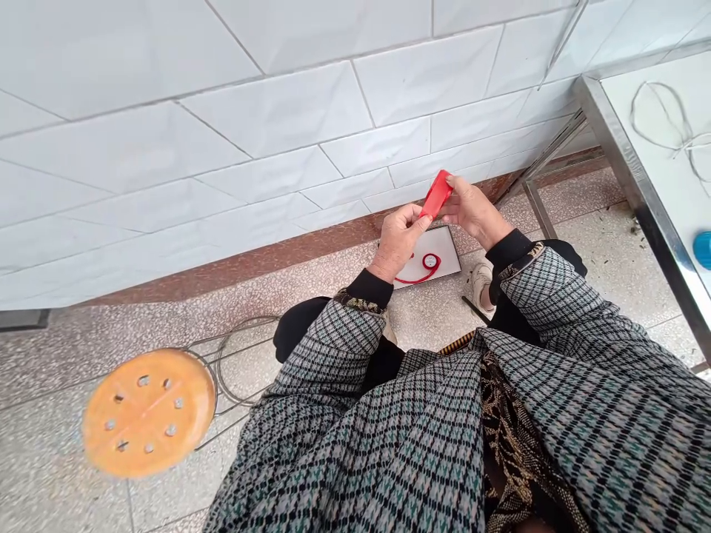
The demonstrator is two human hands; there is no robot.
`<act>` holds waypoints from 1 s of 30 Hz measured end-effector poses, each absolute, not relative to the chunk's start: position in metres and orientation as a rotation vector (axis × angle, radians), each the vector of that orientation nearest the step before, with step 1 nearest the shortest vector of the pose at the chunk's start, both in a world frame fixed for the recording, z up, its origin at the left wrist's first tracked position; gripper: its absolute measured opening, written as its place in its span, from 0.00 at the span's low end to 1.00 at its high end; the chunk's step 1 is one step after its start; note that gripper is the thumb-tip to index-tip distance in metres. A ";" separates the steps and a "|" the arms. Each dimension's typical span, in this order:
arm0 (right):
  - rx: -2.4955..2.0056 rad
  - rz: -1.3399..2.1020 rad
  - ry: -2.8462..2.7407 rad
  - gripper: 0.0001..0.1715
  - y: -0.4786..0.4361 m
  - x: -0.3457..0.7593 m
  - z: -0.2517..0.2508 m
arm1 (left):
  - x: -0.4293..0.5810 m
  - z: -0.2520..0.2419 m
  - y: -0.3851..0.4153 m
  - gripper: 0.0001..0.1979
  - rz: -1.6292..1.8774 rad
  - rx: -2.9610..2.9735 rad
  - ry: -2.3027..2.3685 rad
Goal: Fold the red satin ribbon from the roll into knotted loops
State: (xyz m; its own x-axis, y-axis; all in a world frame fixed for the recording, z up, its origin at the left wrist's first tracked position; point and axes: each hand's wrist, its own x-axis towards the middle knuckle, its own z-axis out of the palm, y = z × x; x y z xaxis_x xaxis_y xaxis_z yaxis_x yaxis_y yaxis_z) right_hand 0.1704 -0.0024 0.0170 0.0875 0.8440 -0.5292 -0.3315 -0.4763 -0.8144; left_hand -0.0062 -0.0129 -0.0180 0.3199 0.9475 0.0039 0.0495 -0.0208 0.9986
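A strip of red ribbon (436, 194) is held up between both hands in front of the tiled wall. My left hand (398, 240) pinches its lower end with thumb and fingers. My right hand (473, 209) grips its upper end from the right. Below the hands, on the floor, a white board (447, 255) carries a small spool of red ribbon (430, 260) with a loose red tail curving off to the left. Both forearms are in checked sleeves with black cuffs.
An orange round stool seat (149, 411) with holes stands on a wire frame at lower left. A steel-edged white table (655, 141) at right bears a loop of thin wire (666, 118) and a blue object (703, 249). White tiled wall (249, 126) runs close ahead.
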 end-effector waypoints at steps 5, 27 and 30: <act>-1.402 1.599 -0.495 0.16 -0.001 0.169 0.022 | -0.006 -0.019 -0.002 0.14 1.009 1.390 0.969; -1.273 1.630 -0.377 0.13 -0.004 0.168 0.029 | 0.002 -0.024 -0.005 0.14 0.938 1.085 0.753; -1.249 1.638 -0.352 0.13 -0.004 0.171 0.030 | 0.000 -0.023 -0.007 0.20 0.919 1.192 0.815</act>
